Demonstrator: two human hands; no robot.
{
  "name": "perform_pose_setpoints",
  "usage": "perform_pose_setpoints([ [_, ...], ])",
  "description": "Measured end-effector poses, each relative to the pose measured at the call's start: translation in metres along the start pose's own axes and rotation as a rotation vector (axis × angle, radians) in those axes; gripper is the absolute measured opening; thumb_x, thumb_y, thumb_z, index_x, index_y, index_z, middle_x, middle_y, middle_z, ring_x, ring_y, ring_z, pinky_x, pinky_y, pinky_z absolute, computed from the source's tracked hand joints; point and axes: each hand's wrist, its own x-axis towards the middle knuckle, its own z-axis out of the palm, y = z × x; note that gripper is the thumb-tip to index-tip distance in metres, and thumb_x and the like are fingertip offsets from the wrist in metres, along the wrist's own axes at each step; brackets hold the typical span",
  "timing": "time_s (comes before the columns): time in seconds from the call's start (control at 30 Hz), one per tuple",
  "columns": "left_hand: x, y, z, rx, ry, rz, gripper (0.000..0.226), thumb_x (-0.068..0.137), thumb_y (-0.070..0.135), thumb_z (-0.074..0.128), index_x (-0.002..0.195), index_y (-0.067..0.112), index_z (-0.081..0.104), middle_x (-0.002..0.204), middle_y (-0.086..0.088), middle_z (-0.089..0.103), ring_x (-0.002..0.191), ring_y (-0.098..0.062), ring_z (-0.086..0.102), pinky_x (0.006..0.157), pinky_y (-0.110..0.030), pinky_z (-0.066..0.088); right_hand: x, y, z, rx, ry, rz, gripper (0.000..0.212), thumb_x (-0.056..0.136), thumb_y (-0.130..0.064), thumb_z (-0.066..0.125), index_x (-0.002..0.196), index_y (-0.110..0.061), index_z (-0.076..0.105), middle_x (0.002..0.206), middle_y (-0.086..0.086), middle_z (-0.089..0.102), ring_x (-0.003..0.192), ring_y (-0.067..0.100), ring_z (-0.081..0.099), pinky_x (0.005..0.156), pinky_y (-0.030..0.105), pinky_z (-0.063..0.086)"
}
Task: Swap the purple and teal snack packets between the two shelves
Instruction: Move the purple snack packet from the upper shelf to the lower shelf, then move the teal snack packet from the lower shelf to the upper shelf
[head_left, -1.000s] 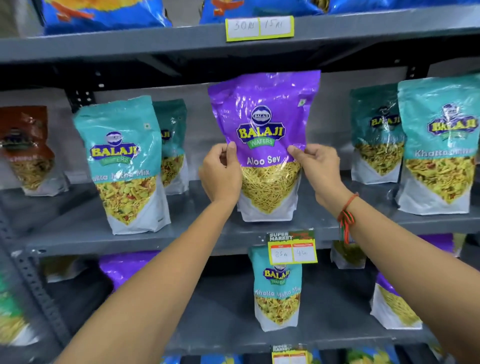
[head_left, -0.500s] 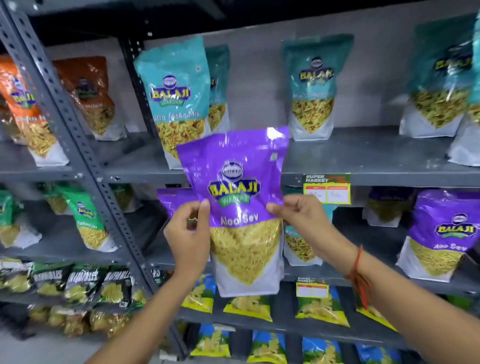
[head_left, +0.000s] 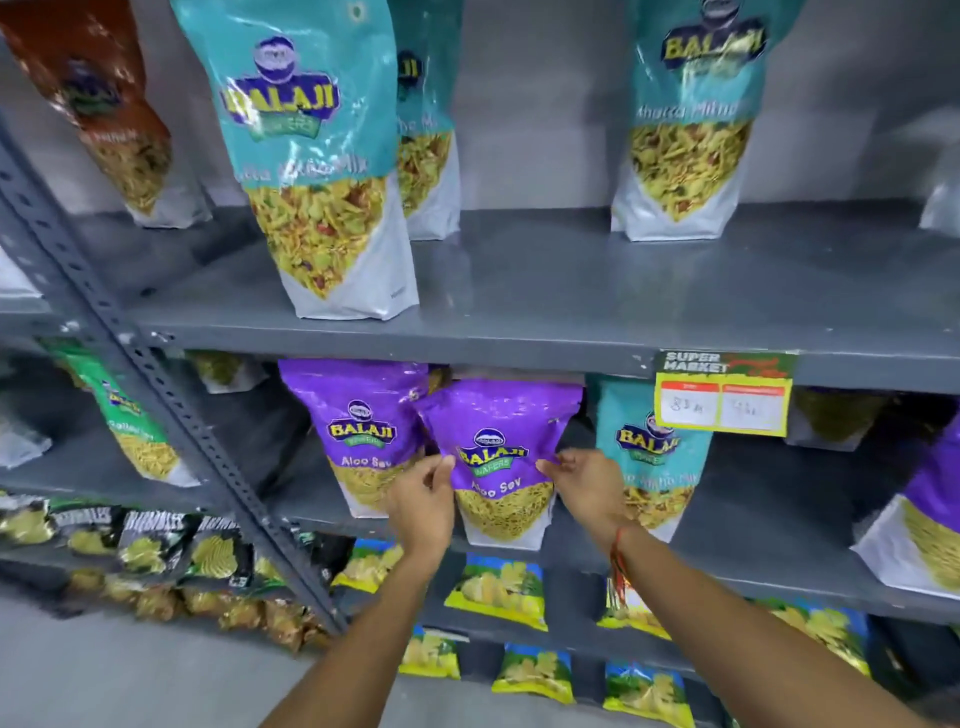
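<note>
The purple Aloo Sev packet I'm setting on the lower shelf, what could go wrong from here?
1. The purple Aloo Sev packet is pinched only at its edges by the left hand and right hand; it may topple forward once released.
2. It overlaps the neighbouring purple packet and could knock it over.
3. The teal packet stands close beside the right hand, so pulling back might tip it.

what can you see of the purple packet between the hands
The purple packet is a glossy plastic stand-up pouch marked Balaji Wafers, Aloo Sev, with a yellow snack picture and a white base. It stands upright on the lower shelf, overlapping another purple packet. The left hand and right hand pinch its side edges.
</note>
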Motion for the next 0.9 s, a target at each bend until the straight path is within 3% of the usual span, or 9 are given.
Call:
perform_pose_setpoints([
  [0.13, 0.015, -0.007, 0.028, 0.044, 0.043, -0.037, 0.023, 0.087, 0.035, 0.066, 0.095, 0.016, 0.077, 0.086, -0.014, 0.077, 0.080, -0.034, 0.069, 0.067, -0.034, 0.042, 0.018, 0.007, 0.015, -0.019, 0.060, 0.032, 0.051, 0.084, -0.028, 0.074, 0.044, -0.016, 0.044, 0.060, 0.021, 0.052, 0.060, 0.024, 0.042, 0.057, 0.031, 0.031],
  [0.23, 0.021, -0.016, 0.036, 0.028, 0.041, -0.034, 0.021, 0.087, 0.033, 0.065, 0.094, 0.017, 0.077, 0.085, -0.016, 0.077, 0.078, -0.036, 0.069, 0.065, -0.035, 0.044, 0.025, 0.014, 0.024, -0.009, 0.071, 0.021, 0.035, 0.087, -0.031, 0.070, 0.064, -0.004, 0.067, 0.069, 0.024, 0.070, 0.064, 0.034, 0.065, 0.057, 0.033, 0.038],
  [0.33, 0.020, -0.015, 0.035, 0.011, 0.035, -0.029, 0.020, 0.088, 0.031, 0.066, 0.096, 0.015, 0.075, 0.083, -0.015, 0.076, 0.077, -0.035, 0.068, 0.065, -0.032, 0.041, 0.028, 0.014, 0.027, -0.049, 0.053, 0.023, 0.028, 0.089, -0.031, 0.066, 0.081, -0.005, 0.072, 0.080, 0.021, 0.075, 0.079, 0.040, 0.070, 0.059, 0.034, 0.043],
  [0.47, 0.004, 0.009, 0.031, -0.283, 0.101, -0.168, 0.019, 0.085, 0.024, 0.069, 0.102, 0.014, 0.068, 0.087, -0.008, 0.072, 0.069, -0.012, 0.065, 0.067, -0.022, 0.048, 0.011, 0.016, 0.018, 0.084, 0.034, 0.064, 0.027, 0.084, -0.023, 0.068, 0.111, -0.017, 0.070, 0.107, 0.006, 0.078, 0.091, 0.025, 0.074, 0.077, 0.036, 0.059],
  [0.53, -0.010, 0.026, 0.032, -0.422, 0.139, -0.178, 0.016, 0.085, 0.027, 0.069, 0.100, 0.019, 0.066, 0.085, -0.002, 0.068, 0.066, -0.006, 0.061, 0.065, -0.022, 0.050, -0.005, 0.022, 0.008, 0.171, 0.042, 0.050, 0.032, 0.085, -0.024, 0.069, 0.117, -0.017, 0.066, 0.104, 0.001, 0.075, 0.078, 0.011, 0.072, 0.075, 0.025, 0.059],
  [0.6, -0.027, 0.042, 0.041, -0.472, 0.078, -0.117, 0.015, 0.084, 0.030, 0.069, 0.097, 0.022, 0.069, 0.083, 0.006, 0.069, 0.067, -0.003, 0.061, 0.062, -0.017, 0.049, -0.021, 0.030, -0.009, 0.187, 0.138, 0.010, 0.021, 0.085, -0.026, 0.070, 0.106, -0.019, 0.069, 0.085, -0.005, 0.073, 0.067, -0.001, 0.066, 0.065, 0.010, 0.049],
  [0.73, -0.054, 0.066, 0.076, -0.392, -0.215, 0.011, 0.021, 0.083, 0.034, 0.070, 0.098, 0.020, 0.075, 0.082, 0.011, 0.073, 0.070, 0.003, 0.065, 0.073, -0.023, 0.055, -0.040, 0.053, -0.059, 0.277, 0.483, 0.075, 0.013, 0.088, -0.023, 0.068, 0.098, -0.016, 0.066, 0.069, -0.004, 0.067, 0.063, 0.006, 0.062, 0.058, 0.009, 0.044],
  [0.83, -0.065, 0.076, 0.101, -0.332, -0.350, 0.049, 0.031, 0.086, 0.032, 0.066, 0.112, 0.015, 0.070, 0.094, 0.003, 0.075, 0.079, 0.007, 0.066, 0.079, -0.018, 0.054, -0.026, 0.077, -0.097, 0.334, 0.584, 0.179, 0.022, 0.090, -0.021, 0.065, 0.110, -0.012, 0.061, 0.077, -0.002, 0.061, 0.073, 0.021, 0.060, 0.070, 0.030, 0.045],
  [0.9, -0.068, 0.076, 0.116, -0.316, -0.373, 0.015, 0.043, 0.088, 0.037, 0.063, 0.123, 0.012, 0.062, 0.112, -0.003, 0.073, 0.096, -0.008, 0.069, 0.088, -0.032, 0.056, -0.009, 0.092, -0.115, 0.327, 0.461, 0.250, 0.031, 0.091, -0.026, 0.065, 0.118, -0.012, 0.060, 0.088, -0.002, 0.063, 0.088, 0.022, 0.060, 0.078, 0.032, 0.043],
])
